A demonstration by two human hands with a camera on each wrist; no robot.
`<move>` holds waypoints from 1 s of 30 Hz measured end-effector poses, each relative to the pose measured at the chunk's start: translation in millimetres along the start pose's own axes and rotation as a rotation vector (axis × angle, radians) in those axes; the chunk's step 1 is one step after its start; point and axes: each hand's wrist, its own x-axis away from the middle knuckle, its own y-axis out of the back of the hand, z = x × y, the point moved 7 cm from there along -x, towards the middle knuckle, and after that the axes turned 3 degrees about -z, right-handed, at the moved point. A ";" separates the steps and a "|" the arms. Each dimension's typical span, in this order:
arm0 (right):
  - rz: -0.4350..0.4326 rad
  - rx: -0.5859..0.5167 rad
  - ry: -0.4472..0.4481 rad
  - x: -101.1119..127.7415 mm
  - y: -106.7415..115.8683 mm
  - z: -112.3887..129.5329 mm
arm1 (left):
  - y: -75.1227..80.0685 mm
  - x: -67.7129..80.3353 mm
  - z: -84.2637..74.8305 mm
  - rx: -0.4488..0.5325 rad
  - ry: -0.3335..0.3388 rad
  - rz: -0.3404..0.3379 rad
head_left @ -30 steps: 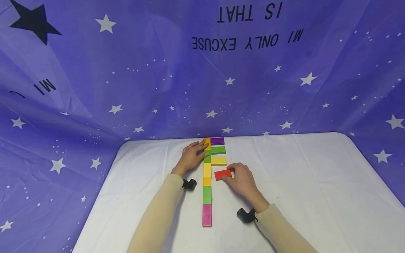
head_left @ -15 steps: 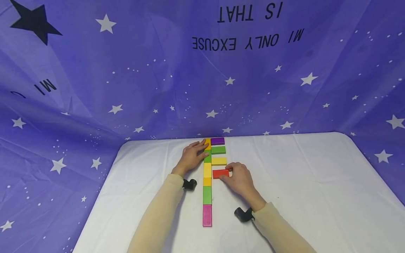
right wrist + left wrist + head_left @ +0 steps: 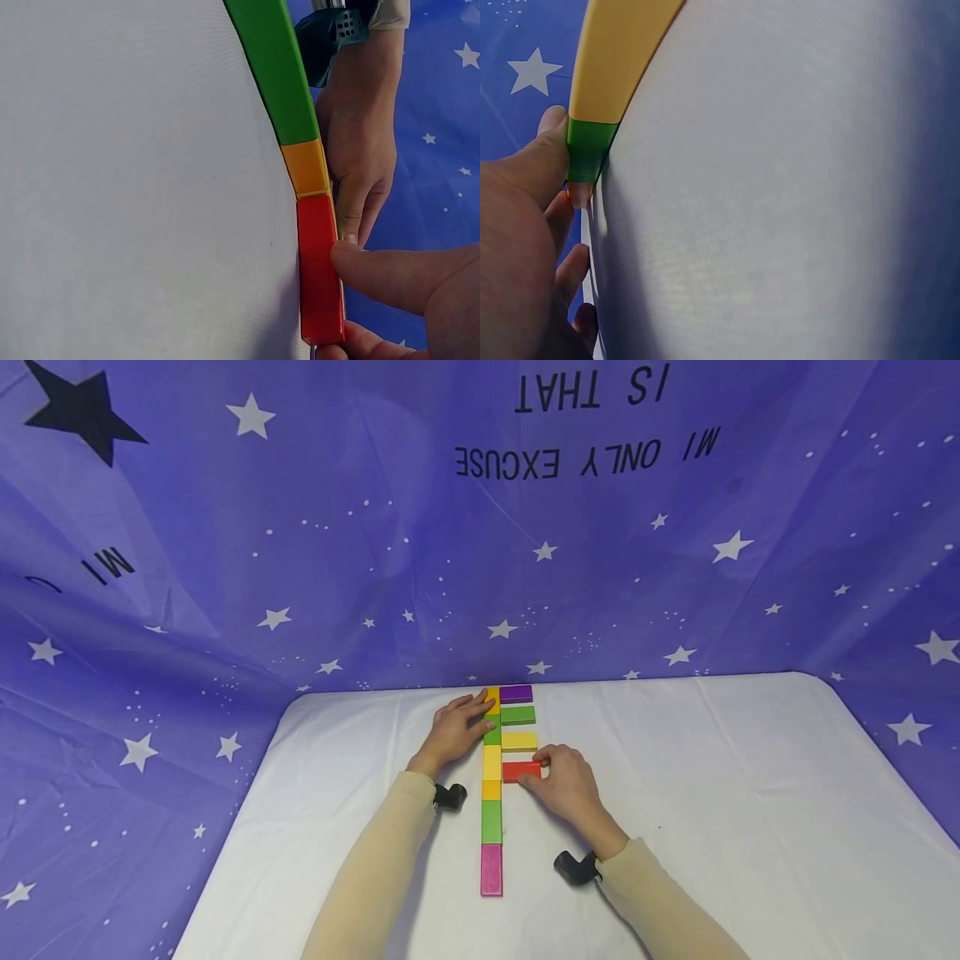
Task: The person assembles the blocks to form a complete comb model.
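A column of coloured blocks runs down the table, with a magenta block [image 3: 491, 869] at its near end. My left hand [image 3: 452, 731] rests from the left on the column's far part. Its thumb touches a green block [image 3: 591, 146], and its other fingers lie at the orange block [image 3: 492, 701] at the far end. My right hand [image 3: 567, 783] pinches a red block [image 3: 519, 772] between thumb and fingers. In the right wrist view that block's end is right at the column, close to a small orange block [image 3: 307, 166].
Right of the column, a purple block [image 3: 516, 694], a green block [image 3: 518, 715] and a yellow block [image 3: 519, 742] lie crosswise with gaps between them. A white cloth covers the table [image 3: 720, 810]. A blue starry curtain [image 3: 420, 527] hangs behind.
My right hand has slid the red block left and slightly away, up to the column, and straightened it parallel with the yellow one. The left hand has stayed put.
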 end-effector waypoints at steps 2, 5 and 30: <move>-0.002 -0.004 0.006 0.0 0.1 0.7 | -0.7 -0.3 0.5 -0.001 0.005 0.007; -0.003 -0.008 0.009 -0.3 -0.3 1.5 | -1.5 -0.3 2.3 0.004 0.015 0.017; 0.004 -0.043 0.016 2.4 12.3 -7.9 | -5.3 -0.8 2.0 -0.013 0.013 0.043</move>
